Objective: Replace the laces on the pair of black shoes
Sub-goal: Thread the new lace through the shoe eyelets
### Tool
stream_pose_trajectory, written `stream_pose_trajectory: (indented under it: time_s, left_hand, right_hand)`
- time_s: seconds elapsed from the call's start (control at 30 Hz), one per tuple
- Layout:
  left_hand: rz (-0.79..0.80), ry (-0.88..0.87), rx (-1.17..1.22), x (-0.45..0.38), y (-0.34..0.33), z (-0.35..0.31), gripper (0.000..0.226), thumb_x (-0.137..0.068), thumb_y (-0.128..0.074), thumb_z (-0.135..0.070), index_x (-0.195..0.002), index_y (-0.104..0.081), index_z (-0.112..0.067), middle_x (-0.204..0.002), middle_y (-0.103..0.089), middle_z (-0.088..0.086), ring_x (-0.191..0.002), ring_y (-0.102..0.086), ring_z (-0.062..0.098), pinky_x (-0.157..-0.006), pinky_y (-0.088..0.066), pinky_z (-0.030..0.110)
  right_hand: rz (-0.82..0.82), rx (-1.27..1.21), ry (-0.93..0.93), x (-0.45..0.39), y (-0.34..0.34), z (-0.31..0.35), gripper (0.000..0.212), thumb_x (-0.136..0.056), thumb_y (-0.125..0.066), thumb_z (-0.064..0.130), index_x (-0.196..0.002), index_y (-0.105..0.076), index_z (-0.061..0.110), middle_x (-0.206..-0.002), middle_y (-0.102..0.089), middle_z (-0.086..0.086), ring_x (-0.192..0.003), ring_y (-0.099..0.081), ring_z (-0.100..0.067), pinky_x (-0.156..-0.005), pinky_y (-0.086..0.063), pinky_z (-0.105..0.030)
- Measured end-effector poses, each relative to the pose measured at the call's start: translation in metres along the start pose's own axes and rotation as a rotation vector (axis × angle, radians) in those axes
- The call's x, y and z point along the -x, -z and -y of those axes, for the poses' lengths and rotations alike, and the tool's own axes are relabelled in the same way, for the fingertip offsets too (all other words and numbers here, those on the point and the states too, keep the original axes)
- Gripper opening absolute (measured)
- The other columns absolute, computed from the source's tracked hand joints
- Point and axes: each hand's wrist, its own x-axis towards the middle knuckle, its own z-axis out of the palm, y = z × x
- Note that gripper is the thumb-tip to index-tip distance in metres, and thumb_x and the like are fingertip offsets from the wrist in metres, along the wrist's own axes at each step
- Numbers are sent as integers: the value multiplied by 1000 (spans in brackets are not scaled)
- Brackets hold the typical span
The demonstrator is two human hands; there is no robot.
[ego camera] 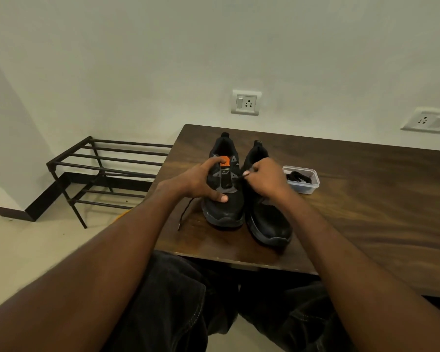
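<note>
Single head-worn wide-angle view, looking forward and down from above the seated person's lap, wooden table (366, 189) close ahead at arm's reach, wall (163, 59) just behind it, floor and metal rack (104, 168) at left

Wood table (366, 199) w/ shoes (264, 219), lace (184, 214), tub (302, 179)

Two black shoes (224, 184) (267, 199) — one container (302, 182), one rack (104, 171), two sockets (246, 102) (432, 120).

Pale wall (137, 59), metal rack (107, 168), wooden table (366, 199)
</note>
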Motion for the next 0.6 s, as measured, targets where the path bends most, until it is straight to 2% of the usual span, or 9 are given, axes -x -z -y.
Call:
stream_pose_trajectory:
  time_s: [0.1, 0.17, 0.23, 0.27, 0.3, 0.37, 0.43, 0.5, 0.6]
  left_hand:
    - [10, 5, 28, 0, 1, 0, 114, -69, -95, -32, -156, -22, -44, -159, -39, 4, -147, -36, 29, -113, -37, 41]
    - [10, 2, 17, 1, 1, -1, 114, -69, -95, -34, -155, -22, -46, -160, -37, 4, -148, -34, 29, -113, -37, 41]
    - [6, 1, 6, 0, 0, -1, 114, -68, -95, -35, -155, -22, -46, -160, -38, 3, -148, -35, 29, -113, -38, 41]
    - [3, 4, 0, 1, -1, -2, 114, -68, -95, -35, -155, -22, -46, -159, -38, 4, -148, -35, 29, -113, -38, 42]
    - [1, 7, -7, 1, -1, -3, 114, -69, -95, -34, -155, -21, -46, -160, -37, 4, -148, -34, 29, -113, -37, 42]
    - [0, 10, -15, 2, -2, -4, 115, -70, -94, -33, -157, -19, -44, -161, -34, 6, -149, -32, 30, -114, -37, 44]
    - [-5, 10, -31, 2, -3, -4, 117, -71, -94, -33, -159, -17, -40, -162, -34, 6, -149, -32, 31, -114, -38, 43]
    - [-2, 12, -52, 1, -3, -4, 122, -70, -94, -35, -161, -14, -37, -163, -34, 6, -150, -32, 30, -115, -37, 43]
    - [11, 14, -53, -1, -2, -3, 121, -69, -94, -36, -160, -15, -40, -163, -32, 6, -150, -30, 31, -115, -36, 45]
  right_hand:
    - [-129, -737, -260, 2, 20, 2, 16, -97, -62, 10, -83, -68, 7, -79, -67, -9, -70, -59, -21, -64, -49, -36]
    - [-97, -1096, -330, 14, 28, 9, 18, -103, -54, 9, -88, -65, 8, -79, -71, -9, -68, -61, -18, -69, -51, -33]
    - [-36, -1166, -297, 23, 26, 16, 17, -107, -51, 14, -102, -66, 8, -87, -77, -11, -79, -70, -20, -81, -56, -33]
    - [-14, -1052, -252, 25, 21, 17, 17, -108, -52, 18, -105, -66, 10, -91, -78, -9, -86, -72, -20, -82, -55, -31]
    - [-7, -826, -180, 26, 15, 17, 17, -107, -54, 22, -105, -68, 13, -93, -78, -7, -90, -73, -20, -81, -55, -32]
    - [-26, -220, 27, 24, 1, 13, 16, -103, -62, 30, -104, -69, 16, -92, -74, -3, -92, -71, -21, -80, -56, -37]
    - [-13, 209, 154, 24, -11, 13, 22, -97, -69, 38, -105, -69, 17, -93, -70, -2, -90, -68, -21, -81, -58, -41]
    - [44, 376, 183, 27, -18, 16, 30, -94, -72, 44, -106, -68, 17, -96, -68, -4, -92, -66, -23, -83, -58, -44]
    - [33, 409, 179, 26, -19, 14, 34, -91, -77, 40, -111, -66, 15, -104, -67, -9, -99, -66, -28, -86, -59, -46]
